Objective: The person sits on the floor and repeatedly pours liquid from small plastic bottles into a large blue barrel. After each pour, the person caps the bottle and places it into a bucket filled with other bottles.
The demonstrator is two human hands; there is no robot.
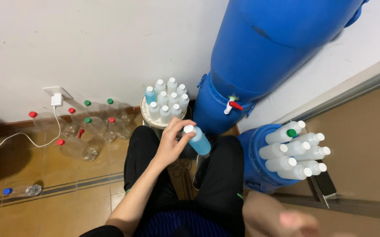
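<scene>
Head view: our left hand is clamped on a small blue-filled bottle above our lap, its long axis tilted, white cap toward the fingers. Our right hand sits low, blurred, well apart; we cannot tell its grip.
</scene>
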